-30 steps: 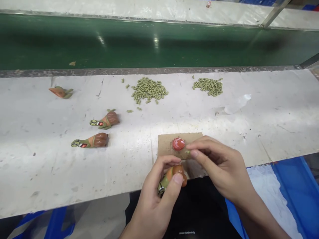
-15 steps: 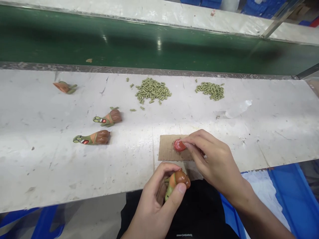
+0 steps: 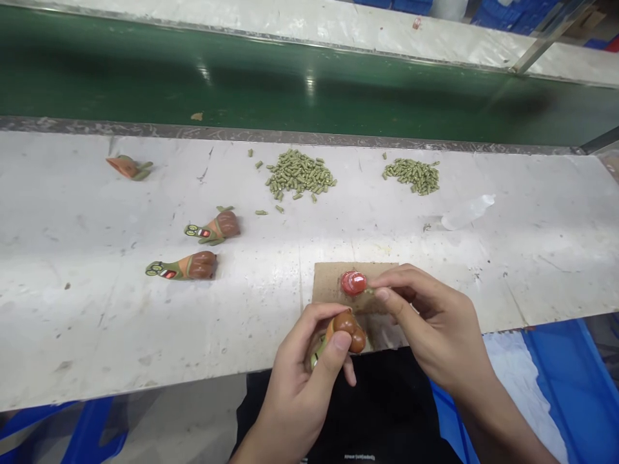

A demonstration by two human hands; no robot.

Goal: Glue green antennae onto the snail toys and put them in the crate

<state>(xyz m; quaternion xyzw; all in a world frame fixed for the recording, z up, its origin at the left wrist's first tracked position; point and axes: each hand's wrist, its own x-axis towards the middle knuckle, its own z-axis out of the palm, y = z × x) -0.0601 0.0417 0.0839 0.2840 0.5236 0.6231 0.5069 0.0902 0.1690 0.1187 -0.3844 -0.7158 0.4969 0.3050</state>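
My left hand (image 3: 302,380) is closed around a small brown and green snail toy (image 3: 345,328), held over the table's near edge. My right hand (image 3: 428,322) pinches a tiny green peg (image 3: 370,292) between thumb and forefinger, right beside a red cap (image 3: 353,283). The cap sits on a piece of brown cardboard (image 3: 329,283). The peg's tip is close to the toy, and I cannot tell whether they touch.
Three more snail toys (image 3: 213,227) (image 3: 184,267) (image 3: 128,167) lie on the white table (image 3: 72,309) to the left. Two heaps of green pegs (image 3: 300,174) (image 3: 413,175) lie near the green conveyor belt (image 3: 290,84). A clear plastic scrap (image 3: 467,211) is right. Blue crates (image 3: 561,361) stand below.
My right hand drew back from the red cap toward the toy, still pinching the green peg. My left hand lifted the toy closer to the cardboard.
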